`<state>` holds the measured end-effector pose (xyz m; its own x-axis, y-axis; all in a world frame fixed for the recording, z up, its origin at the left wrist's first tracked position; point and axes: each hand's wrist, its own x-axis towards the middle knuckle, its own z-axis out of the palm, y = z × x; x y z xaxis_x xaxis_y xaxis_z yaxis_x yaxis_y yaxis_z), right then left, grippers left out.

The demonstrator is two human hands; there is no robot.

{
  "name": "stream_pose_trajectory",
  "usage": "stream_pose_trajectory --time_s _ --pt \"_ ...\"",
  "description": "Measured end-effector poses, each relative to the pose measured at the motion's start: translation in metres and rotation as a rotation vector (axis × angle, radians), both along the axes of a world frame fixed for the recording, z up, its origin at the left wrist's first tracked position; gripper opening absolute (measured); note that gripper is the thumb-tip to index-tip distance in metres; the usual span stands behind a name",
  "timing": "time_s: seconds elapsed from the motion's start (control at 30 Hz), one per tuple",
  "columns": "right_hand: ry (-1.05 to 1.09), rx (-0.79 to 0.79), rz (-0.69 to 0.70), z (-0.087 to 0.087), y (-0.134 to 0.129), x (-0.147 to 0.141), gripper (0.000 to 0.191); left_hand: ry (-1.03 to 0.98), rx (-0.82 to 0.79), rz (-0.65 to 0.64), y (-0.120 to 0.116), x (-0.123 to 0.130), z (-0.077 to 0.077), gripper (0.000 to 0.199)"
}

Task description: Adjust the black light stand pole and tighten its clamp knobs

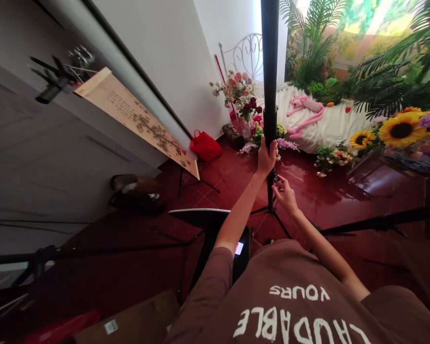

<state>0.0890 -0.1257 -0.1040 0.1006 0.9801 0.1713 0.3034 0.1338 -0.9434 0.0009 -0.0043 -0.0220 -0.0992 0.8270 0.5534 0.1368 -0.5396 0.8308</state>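
A black telescopic light stand rises upright in front of me, its spread legs resting on the red tiled floor. Wrapped around its pole is my left hand, just below a thicker collar. Lower down, my right hand has its fingers at a small black clamp knob on the pole. The thumb and fingertips touch this knob, partly hiding it.
Left of the stand, a hanging scroll slants beside a red bag. Artificial flowers, a white-covered bed and sunflowers are behind. Another black pole crosses at right. A cardboard box lies at lower left.
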Motion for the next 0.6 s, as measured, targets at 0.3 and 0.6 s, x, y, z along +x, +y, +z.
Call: stream_pose_trajectory --time_s 0.3,0.6 --pt "-0.370 0.001 -0.141 0.014 0.018 0.005 0.037 -0.007 -0.009 -0.040 -0.002 -0.003 0.010 0.042" --pt "-0.474 -0.035 -0.076 0.011 0.032 0.004 0.044 -0.045 -0.041 0.018 -0.008 0.002 0.010 0.040"
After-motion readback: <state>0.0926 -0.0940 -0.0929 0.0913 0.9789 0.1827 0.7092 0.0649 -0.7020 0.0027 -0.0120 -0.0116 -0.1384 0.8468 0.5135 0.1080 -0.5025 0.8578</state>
